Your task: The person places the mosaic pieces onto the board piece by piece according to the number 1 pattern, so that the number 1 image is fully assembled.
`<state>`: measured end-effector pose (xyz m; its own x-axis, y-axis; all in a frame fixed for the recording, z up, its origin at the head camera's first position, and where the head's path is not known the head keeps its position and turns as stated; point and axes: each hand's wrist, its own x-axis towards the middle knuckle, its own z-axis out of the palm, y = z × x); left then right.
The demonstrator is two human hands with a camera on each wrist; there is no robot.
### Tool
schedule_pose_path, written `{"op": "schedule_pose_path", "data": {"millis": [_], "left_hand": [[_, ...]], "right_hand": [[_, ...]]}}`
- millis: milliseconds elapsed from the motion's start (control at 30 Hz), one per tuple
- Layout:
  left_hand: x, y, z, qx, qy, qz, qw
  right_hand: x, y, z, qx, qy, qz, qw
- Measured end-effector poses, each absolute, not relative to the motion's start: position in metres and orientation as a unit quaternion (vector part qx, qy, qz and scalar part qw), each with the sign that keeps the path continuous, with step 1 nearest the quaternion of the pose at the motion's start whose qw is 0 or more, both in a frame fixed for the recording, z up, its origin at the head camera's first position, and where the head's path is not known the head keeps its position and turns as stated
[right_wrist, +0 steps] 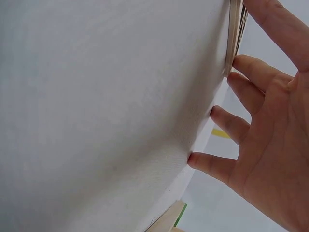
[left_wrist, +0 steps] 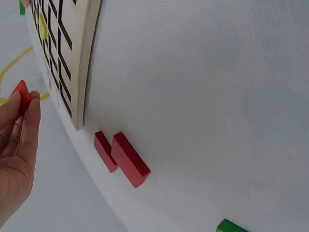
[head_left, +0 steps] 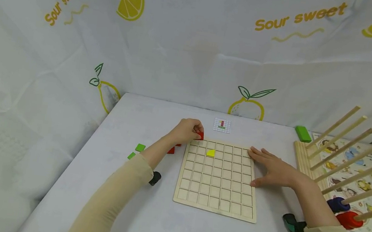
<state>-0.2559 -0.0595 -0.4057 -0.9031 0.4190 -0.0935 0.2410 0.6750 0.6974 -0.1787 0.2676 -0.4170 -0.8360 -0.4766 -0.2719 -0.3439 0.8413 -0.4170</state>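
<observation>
A red tile [head_left: 201, 136] gripped at the far-left corner of a wooden board [head_left: 215, 192]

The person's left hand [head_left: 186, 129] pinched the red tile between thumb and fingers at the board's far-left corner; whether the tile touched the wood could not be told. The right hand [head_left: 272, 170] was released, its fingers spread and fingertips against the board's right edge, near the far-right corner.

The wooden board lay flat on the desk [head_left: 105, 148], marked off in square cells. A yellow piece [head_left: 211, 153] sat in the second row from the far side, third column from the left.

Two red blocks [head_left: 171, 150] lay just beside the board's left edge, with two green tiles [head_left: 140, 148] nearer the desk's left edge. A small printed card [head_left: 222, 125] lay between the board and the desk's far edge. Over toward the desk's right side stood a pegged rack [head_left: 303, 151] bearing a blue ring [head_left: 337, 204] and a red ring [head_left: 348, 220], beside a sheet of pictures [head_left: 350, 153]. A green block [head_left: 303, 134] lay near the desk's far edge.
</observation>
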Motion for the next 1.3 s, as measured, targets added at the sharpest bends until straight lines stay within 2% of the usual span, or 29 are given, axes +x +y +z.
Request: {"op": "schedule_pose_path", "data": {"millis": [533, 1300], "left_hand": [[-0.236, 0.002, -0.410, 0.215, 0.902, 0.351, 0.130], [-0.232, 0.007, -0.419, 0.221, 0.926, 0.278, 0.126]], "right_hand": [[-0.177, 0.268, -0.415, -0.214, 0.942, -0.181, 0.184], [-0.177, 0.267, -0.416, -0.212, 0.943, -0.176, 0.184]]}}
